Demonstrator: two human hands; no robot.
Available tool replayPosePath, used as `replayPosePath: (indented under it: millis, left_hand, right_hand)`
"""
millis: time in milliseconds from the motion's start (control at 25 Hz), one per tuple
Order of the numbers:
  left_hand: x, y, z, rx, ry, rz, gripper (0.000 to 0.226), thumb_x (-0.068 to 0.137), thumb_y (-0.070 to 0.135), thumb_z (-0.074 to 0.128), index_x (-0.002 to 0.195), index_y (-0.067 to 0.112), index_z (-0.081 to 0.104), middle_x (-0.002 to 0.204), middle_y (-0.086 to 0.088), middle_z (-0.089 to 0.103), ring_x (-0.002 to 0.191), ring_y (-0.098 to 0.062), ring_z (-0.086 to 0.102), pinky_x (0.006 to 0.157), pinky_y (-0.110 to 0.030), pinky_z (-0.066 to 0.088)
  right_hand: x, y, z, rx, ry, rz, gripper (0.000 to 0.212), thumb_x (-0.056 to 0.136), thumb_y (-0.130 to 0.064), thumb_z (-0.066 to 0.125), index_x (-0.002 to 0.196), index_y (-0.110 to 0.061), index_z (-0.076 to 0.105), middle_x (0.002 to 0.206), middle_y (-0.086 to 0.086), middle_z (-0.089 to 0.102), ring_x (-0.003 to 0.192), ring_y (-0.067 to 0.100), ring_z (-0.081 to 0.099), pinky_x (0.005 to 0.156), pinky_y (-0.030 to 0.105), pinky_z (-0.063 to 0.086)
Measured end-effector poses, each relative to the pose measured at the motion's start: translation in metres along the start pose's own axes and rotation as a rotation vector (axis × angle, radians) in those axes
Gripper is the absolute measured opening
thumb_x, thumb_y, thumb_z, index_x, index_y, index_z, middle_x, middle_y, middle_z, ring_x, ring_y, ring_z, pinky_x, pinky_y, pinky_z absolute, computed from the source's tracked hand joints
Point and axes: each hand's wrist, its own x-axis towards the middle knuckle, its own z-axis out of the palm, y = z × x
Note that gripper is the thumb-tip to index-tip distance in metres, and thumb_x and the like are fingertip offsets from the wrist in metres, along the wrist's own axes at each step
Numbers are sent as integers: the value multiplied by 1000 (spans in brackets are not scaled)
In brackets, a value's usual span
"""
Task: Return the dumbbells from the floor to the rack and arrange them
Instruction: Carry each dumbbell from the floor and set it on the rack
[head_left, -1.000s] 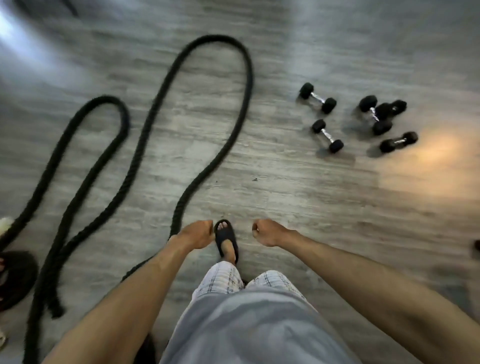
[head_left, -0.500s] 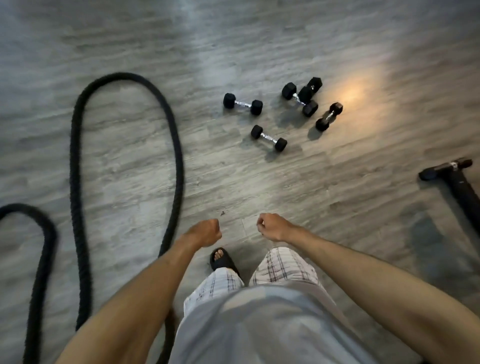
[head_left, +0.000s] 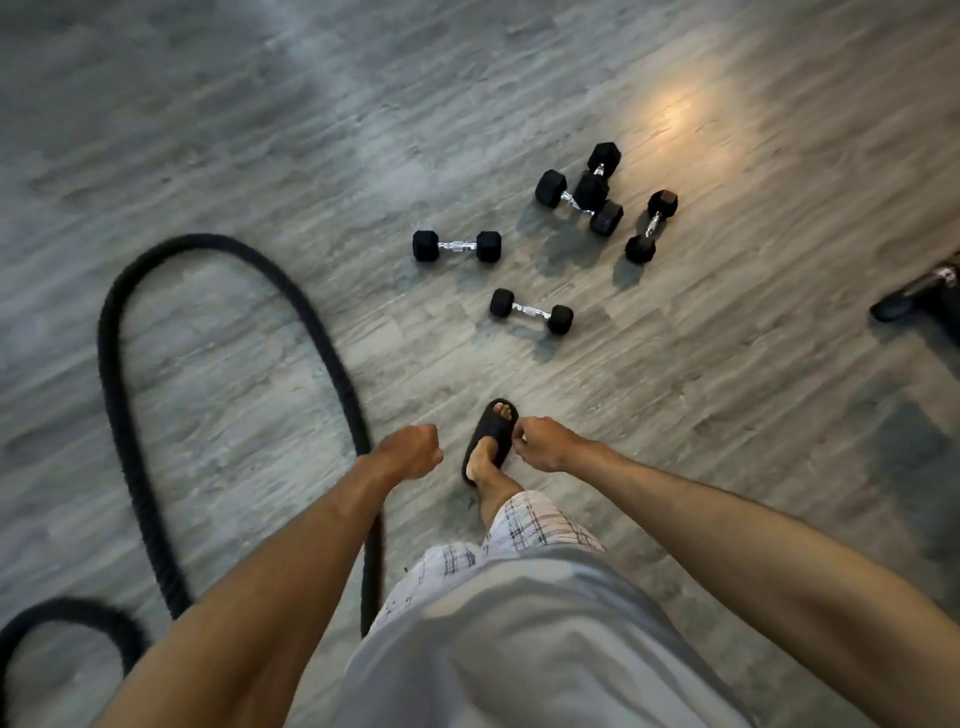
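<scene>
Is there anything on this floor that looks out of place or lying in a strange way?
Yes. Five dumbbells lie scattered on the floor instead of on a rack. Two of them are piled crosswise, one resting over the other's handle. A thick black rope also loops loosely across the floor beside the person's foot. Both hands are empty.

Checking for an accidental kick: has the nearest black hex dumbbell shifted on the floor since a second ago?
No. The nearest black hex dumbbell keeps its place relative to the other dumbbells; only the camera moved closer.
</scene>
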Motion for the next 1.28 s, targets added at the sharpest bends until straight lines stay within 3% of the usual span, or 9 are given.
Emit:
replayPosePath:
  millis: [200,360,480,640,760,960,1160,1280]
  left_hand:
    - [79,10,-102,33,-59,17,31,96,25,47,120,9,58,124,-15,62,110,-32,59,89,-37,48]
    - [141,35,-163,59,-93,77,32,97,26,49,122,9,57,124,-17,62,108,-33,60,87,-37,48]
    - [192,53,-193,63,-141,132,37,97,25,51,126,2,56,124,-21,63,107,-37,61,86,-38,48]
    - [265,70,-227,15,-194,127,34,100,20,46,121,-3,59,119,-22,64,111,-38,61,84,-32,49]
    - [323,79,-238,58,-234,205,32,97,15,48,117,-7,60,116,-28,65,104,-40,64,90,-43,53]
    - [406,89,-231,131,-339,248,32,96,14,50,112,-12,61,106,-29,68,94,-40,66,84,-47,55]
    - [506,90,-182,104,-385,134,30,96,15,50,116,-5,61,104,-25,69,96,-40,68,84,-45,58]
    - [571,85,-143,20,-360,-2,20,97,18,53,105,3,62,104,-25,70,94,-38,70,85,-48,59]
  right_hand:
    - [74,-21,-79,115,-22,45,31,96,-17,44,95,7,65,94,24,69,89,38,65,66,37,44]
    - [117,-27,-125,153,-4,87,23,96,-17,49,98,-1,65,94,14,68,88,30,63,68,35,45]
    - [150,-23,-146,206,-4,140,22,93,-16,48,100,-4,65,107,15,70,98,31,64,80,38,52]
    - [204,-8,-173,291,23,230,24,90,-14,49,99,-4,69,106,15,70,99,31,65,85,39,54]
    - [251,16,-186,379,73,323,22,88,-10,49,97,-1,68,103,17,71,96,31,66,83,38,55]
    - [326,55,-189,519,126,427,23,94,-20,45,100,-7,63,106,11,67,99,28,62,83,36,50]
    - [417,121,-150,578,104,473,27,93,-21,44,98,-7,66,105,13,70,100,29,65,89,40,54]
    - [472,167,-122,588,127,565,26,91,-20,47,106,-9,65,113,13,68,107,32,63,92,39,53]
